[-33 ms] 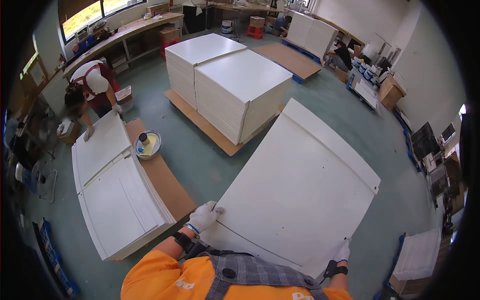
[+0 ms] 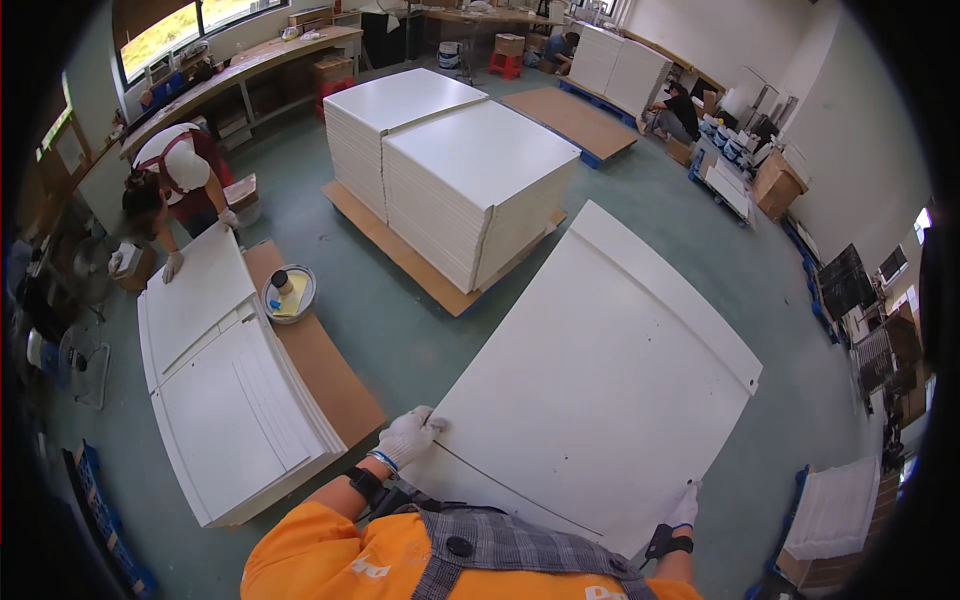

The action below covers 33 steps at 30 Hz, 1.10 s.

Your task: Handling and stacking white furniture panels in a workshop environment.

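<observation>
A large white panel [image 2: 590, 370] with a raised strip along its far end and a thin groove near me lies in front of my body. My left hand [image 2: 410, 437], in a white work glove, grips its left edge with bent fingers. Lower on the opposite edge, my right hand [image 2: 684, 507], also gloved, has its fingers closed at the panel's side; they are partly hidden. Several small dark holes dot the panel's face. To the left is a stack of similar white panels [image 2: 235, 390], over which a co-worker [image 2: 180, 185] bends with both gloved hands on it.
A tall double stack of white panels [image 2: 470, 150] stands on a pallet ahead. Beside the left stack, a bucket [image 2: 289, 293] holding a dark-topped container rests on brown board [image 2: 335, 375]. A wrapped white stack [image 2: 835, 510] is at the right. Another person [image 2: 675, 112] crouches farther back.
The surroundings have shifted slightly to the left in the view. Both hands keep their hold on the panel, which shows hardly any movement relative to me.
</observation>
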Tool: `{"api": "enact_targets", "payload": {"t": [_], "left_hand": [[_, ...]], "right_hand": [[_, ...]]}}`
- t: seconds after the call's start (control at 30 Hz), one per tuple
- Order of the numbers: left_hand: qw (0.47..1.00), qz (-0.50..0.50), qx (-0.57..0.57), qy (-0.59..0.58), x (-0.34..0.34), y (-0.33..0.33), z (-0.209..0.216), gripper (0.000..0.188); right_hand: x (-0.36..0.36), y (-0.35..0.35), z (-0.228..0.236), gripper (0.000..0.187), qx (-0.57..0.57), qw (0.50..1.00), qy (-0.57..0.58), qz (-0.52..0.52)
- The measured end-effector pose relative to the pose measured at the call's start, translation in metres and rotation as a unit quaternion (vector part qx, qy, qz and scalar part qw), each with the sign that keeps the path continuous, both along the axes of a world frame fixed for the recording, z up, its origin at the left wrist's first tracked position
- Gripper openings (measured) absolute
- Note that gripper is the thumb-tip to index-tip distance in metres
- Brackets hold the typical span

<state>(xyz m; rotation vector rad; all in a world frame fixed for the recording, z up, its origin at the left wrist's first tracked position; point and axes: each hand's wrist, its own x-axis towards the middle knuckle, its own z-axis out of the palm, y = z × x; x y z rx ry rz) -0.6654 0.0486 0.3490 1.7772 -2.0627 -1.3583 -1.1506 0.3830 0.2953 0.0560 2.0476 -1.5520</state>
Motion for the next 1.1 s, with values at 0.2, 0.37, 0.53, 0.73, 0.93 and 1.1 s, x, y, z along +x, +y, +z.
{"api": "enact_targets", "payload": {"t": [0.2, 0.37, 0.53, 0.73, 0.93, 1.1], "left_hand": [[1.0, 0.003, -0.003, 0.003, -0.078, -0.088, -0.04, 0.044], [0.997, 0.062, 0.006, 0.039, -0.135, -0.2, -0.038, 0.052], [0.995, 0.096, -0.02, 0.019, -0.161, -0.312, -0.031, 0.054], [0.99, 0.137, -0.022, -0.037, -0.193, -0.444, -0.029, 0.055], [0.983, 0.173, -0.04, -0.045, -0.249, -0.562, -0.026, 0.053], [0.967, 0.221, 0.015, -0.126, -0.251, -0.665, -0.017, 0.056]], "right_hand": [[-0.027, -0.064, -0.001, 0.078, -0.064, 0.99, 0.04, -0.119], [-0.103, -0.141, -0.045, 0.074, -0.089, 0.977, -0.004, -0.193], [-0.143, -0.266, -0.05, 0.068, -0.027, 0.988, 0.037, -0.15], [-0.169, -0.449, -0.032, 0.064, -0.09, 0.988, -0.026, -0.12], [-0.237, -0.588, -0.078, 0.064, -0.039, 0.994, -0.014, -0.106], [-0.262, -0.737, -0.074, 0.066, -0.019, 0.997, -0.074, -0.024]]}}
